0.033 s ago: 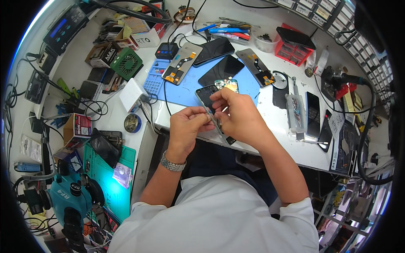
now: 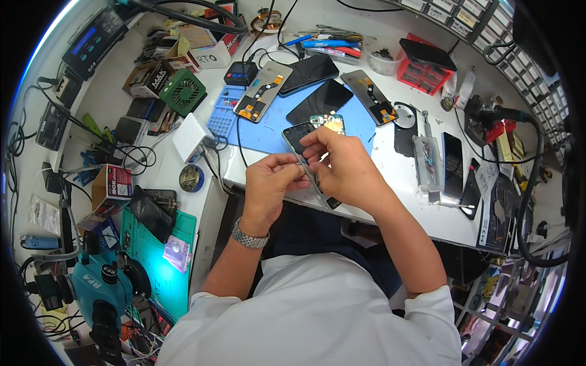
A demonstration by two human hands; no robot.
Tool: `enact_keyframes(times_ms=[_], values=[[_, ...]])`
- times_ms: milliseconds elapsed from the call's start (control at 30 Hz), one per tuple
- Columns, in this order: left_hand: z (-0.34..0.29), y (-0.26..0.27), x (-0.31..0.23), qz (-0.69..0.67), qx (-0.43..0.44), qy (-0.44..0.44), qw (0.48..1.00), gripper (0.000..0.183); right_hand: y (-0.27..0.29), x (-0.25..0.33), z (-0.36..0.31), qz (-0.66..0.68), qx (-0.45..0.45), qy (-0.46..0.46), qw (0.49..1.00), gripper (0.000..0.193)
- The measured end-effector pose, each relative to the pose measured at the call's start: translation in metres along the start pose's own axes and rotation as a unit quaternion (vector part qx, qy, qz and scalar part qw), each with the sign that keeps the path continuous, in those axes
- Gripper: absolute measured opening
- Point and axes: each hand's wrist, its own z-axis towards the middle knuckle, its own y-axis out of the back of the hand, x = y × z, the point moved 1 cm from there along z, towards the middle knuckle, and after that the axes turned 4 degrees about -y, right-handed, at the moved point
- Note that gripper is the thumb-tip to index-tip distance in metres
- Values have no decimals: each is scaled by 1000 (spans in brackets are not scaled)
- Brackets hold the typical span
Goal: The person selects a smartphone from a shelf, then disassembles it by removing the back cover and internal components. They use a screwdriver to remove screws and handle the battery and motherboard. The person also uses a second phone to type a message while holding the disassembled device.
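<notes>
A phone housing (image 2: 297, 132), dark inside with a pale edge, is held tilted above the near edge of the bench. My left hand (image 2: 268, 183) pinches its left edge between thumb and fingers. Over the housing's right side, my right hand (image 2: 351, 168) is curled, thumb and fingertips pressed together at its edge; anything small between them is hidden. Just behind the right hand, a phone circuit board (image 2: 329, 122) lies on the blue mat (image 2: 271, 138). Beyond it rests a black phone screen (image 2: 320, 102).
Two loose display panels, one at left (image 2: 264, 91) and one at right (image 2: 370, 97), flank a dark phone (image 2: 309, 74). A clear tool box (image 2: 427, 165) and another phone (image 2: 452, 165) lie at right. A teal microscope (image 2: 101, 283) stands lower left. A black cable (image 2: 239, 137) crosses the mat.
The fingers of my right hand have shifted very slightly at the housing's edge. All else looks the same.
</notes>
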Motion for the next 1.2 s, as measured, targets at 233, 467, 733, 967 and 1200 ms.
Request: enact_keyframes(times_ms=[233, 467, 733, 967, 1200], values=[[5, -3, -4, 10, -2, -3, 1000, 25, 1, -3, 13, -29, 36, -19, 999, 36], [7, 1, -2, 3, -2, 8, 1000, 25, 1, -10, 20, -64, 40, -15, 997, 32], [6, 7, -4, -4, -4, 32, 999, 28, 19, -27, 34, -220, -104, 128, 961, 16], [9, 4, -2, 66, -13, -22, 997, 43, 18, -33, 37, -196, -99, 76, 973, 13], [17, 35, -24, 110, -39, -49, 992, 52, 23, -42, 34, -231, -146, 78, 959, 14]])
